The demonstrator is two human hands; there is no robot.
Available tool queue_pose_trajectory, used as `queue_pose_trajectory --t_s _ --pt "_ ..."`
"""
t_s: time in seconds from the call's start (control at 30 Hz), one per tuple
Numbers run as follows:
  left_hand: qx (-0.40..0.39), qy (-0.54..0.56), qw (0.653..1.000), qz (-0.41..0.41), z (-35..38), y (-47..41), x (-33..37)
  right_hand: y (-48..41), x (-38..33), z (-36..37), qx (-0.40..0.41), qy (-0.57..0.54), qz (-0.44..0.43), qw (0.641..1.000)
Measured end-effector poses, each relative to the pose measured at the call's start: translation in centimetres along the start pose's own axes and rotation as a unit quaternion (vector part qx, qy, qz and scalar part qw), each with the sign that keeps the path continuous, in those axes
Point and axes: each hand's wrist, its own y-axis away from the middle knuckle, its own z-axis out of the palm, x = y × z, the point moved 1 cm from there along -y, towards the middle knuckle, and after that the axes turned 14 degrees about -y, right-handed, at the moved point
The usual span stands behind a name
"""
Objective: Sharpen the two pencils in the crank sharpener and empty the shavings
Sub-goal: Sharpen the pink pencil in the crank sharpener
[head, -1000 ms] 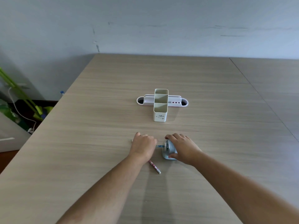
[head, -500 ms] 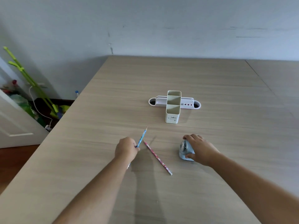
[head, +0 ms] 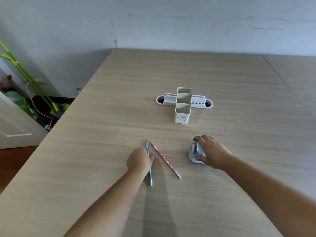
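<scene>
Light wood-grain table [head: 222, 74], seam at right. On it: blue pencil [head: 150, 175] and pink pencil [head: 165, 159] side by side, tips close, ends apart; pale blue sharpener [head: 193, 153] right of them; white desk organiser [head: 183, 106] farther back.

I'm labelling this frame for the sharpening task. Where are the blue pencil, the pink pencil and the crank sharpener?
blue pencil [head: 150, 175]: head view, on the lower shaft below the left hand.
pink pencil [head: 165, 159]: head view, on the middle of the shaft.
crank sharpener [head: 194, 149]: head view, on the front face left of the right hand.
</scene>
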Motion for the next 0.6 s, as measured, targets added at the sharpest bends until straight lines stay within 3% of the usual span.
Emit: queue_pose_trajectory --t_s 0.13,0.43,0.53,0.6 --pt "0.011 -0.021 0.999 0.047 0.1 0.7 2.4 -0.1 -0.1 0.0 -0.002 0.001 0.000 1.000" --pt "-0.111 -0.057 0.991 0.046 1.9 1.0 6.5 -0.7 0.4 0.5 0.000 0.003 0.005 1.000" --pt "-0.118 -0.016 0.992 0.044 1.7 1.4 7.0 -1.0 0.7 0.7 0.000 0.011 0.002 1.000" --pt "-0.082 0.042 0.994 0.063 1.2 1.7 7.1 -0.9 0.8 0.8 0.003 0.011 0.000 1.000"
